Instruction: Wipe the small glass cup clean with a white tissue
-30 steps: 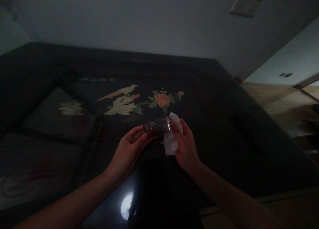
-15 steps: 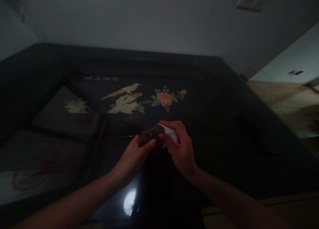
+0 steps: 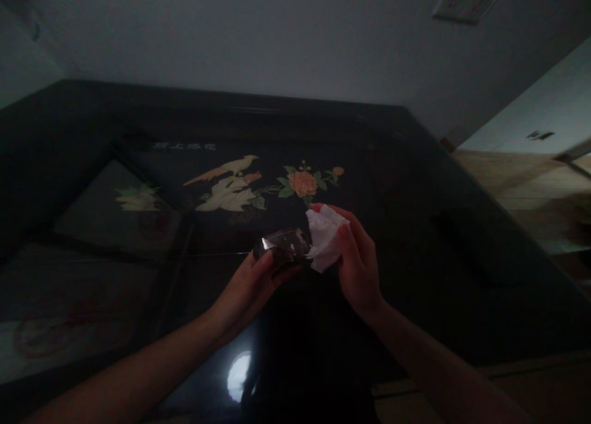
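While the small, dark, glossy transparent object [image 3: 282, 244] lies pinched between the left hand's [image 3: 252, 288] thumb and fingers, the right hand [image 3: 360, 258] grips a crumpled white tissue [image 3: 327, 236] beside its end, drawn farther right than before.

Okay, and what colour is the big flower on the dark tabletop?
The big flower is orange-pink, seen best in the head view.

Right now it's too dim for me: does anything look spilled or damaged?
No spill stands out on the glossy black tabletop. The crumpled white tissue in the right hand looks ragged-edged; the shiny dark object is too dim to judge.
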A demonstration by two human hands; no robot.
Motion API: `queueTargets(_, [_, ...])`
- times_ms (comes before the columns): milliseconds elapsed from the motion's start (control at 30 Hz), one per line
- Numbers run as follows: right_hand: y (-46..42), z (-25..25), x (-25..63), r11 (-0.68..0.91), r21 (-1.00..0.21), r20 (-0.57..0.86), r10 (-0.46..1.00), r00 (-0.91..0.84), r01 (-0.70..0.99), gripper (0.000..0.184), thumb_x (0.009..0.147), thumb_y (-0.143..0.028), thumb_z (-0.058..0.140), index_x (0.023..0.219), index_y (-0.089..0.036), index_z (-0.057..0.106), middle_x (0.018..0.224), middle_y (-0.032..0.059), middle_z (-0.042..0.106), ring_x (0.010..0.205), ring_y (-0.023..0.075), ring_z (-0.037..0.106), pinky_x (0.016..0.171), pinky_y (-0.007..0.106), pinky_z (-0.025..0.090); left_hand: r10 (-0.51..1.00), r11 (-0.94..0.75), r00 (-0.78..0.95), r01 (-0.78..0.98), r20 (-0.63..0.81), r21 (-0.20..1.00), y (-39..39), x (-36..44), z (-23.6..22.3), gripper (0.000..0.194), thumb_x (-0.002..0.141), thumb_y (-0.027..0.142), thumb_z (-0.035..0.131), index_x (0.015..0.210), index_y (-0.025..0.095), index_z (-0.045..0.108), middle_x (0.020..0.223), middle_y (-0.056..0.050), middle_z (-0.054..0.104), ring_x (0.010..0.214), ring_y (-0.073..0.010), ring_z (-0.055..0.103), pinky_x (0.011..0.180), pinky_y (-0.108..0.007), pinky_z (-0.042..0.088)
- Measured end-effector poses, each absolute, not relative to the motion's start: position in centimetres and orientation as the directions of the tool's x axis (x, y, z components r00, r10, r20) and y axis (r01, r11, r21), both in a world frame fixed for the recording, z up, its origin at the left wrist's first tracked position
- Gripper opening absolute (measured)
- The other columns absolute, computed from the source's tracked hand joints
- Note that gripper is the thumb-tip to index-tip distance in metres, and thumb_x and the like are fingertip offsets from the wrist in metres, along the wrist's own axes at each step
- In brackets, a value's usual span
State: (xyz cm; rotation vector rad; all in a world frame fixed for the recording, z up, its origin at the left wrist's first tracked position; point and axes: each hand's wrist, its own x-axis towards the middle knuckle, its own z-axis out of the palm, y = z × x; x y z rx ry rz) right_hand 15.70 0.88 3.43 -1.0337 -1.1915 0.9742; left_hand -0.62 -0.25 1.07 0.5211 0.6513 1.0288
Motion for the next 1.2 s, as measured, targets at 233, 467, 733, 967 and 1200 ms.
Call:
queueTargets(233, [-0.7, 4.0, 15.2, 0.499, -0.852, 0.455, 0.856, -0.245, 0.161, 0.041, 0.096, -0.046, 0.037, 0.130, -0.032, 0.056, 0.135, 0.0045, 0.055, 0.123, 0.0257, 0.051, 0.103, 0.045, 0.040, 0.886, 0.434, 0.388, -0.503, -0.254, 0.747, -0.7, -0.7, 0.7, 0.038, 0.066, 0.038, 0.081, 0.098, 0.021, 0.070, 0.094, -0.003, 0.072, 0.087, -0.0173, 0.065, 0.085, -0.028, 0.048])
queueTargets(467, [0.0, 3.2, 15.4, 0.508, -0.819, 0.435, 0.853, -0.287, 0.268, 0.037, 0.097, -0.036, 0.037, 0.128, -0.031, 0.057, 0.140, 0.0055, 0.050, 0.126, 0.0235, 0.048, 0.105, 0.044, 0.038, 0.891, 0.436, 0.337, -0.446, -0.304, 0.782, -0.6, -0.5, 0.5, 0.058, 0.059, 0.029, 0.085, 0.113, 0.017, 0.065, 0.097, -0.007, 0.072, 0.089, -0.0212, 0.065, 0.081, -0.030, 0.047])
queueTargets(733, [0.9, 3.2, 14.5, 0.311, -0.943, 0.303, 0.949, -0.084, 0.116, 0.032, 0.097, -0.029, 0.038, 0.100, -0.025, 0.070, 0.117, 0.0061, 0.065, 0.113, 0.0207, 0.058, 0.099, 0.039, 0.042, 0.866, 0.465, 0.390, -0.403, -0.312, 0.788, -0.4, -0.6, 0.7, 0.062, 0.061, 0.017, 0.082, 0.120, 0.022, 0.063, 0.115, -0.008, 0.069, 0.109, -0.0260, 0.061, 0.098, -0.038, 0.043])
queueTargets(967, [0.5, 4.0, 14.3, 0.527, -0.739, 0.473, 0.850, -0.233, 0.420, 0.029, 0.093, -0.021, 0.042, 0.105, -0.021, 0.068, 0.119, 0.0109, 0.065, 0.111, 0.0229, 0.058, 0.095, 0.041, 0.045, 0.886, 0.400, 0.384, -0.345, -0.261, 0.849, -0.4, -0.2, 0.6, 0.039, 0.061, 0.021, 0.082, 0.098, 0.020, 0.070, 0.099, -0.005, 0.074, 0.089, -0.0235, 0.068, 0.083, -0.035, 0.051])
queueTargets(1200, [1.1, 4.4, 14.0, 0.504, -0.742, 0.426, 0.864, -0.269, 0.442, 0.029, 0.092, -0.022, 0.043, 0.096, -0.018, 0.071, 0.101, 0.0095, 0.071, 0.100, 0.0216, 0.063, 0.089, 0.037, 0.047, 0.878, 0.403, 0.377, -0.243, -0.297, 0.882, -0.3, -0.2, 0.8, 0.042, 0.062, 0.025, 0.080, 0.101, 0.017, 0.067, 0.103, -0.008, 0.074, 0.101, -0.0285, 0.066, 0.090, -0.041, 0.049])
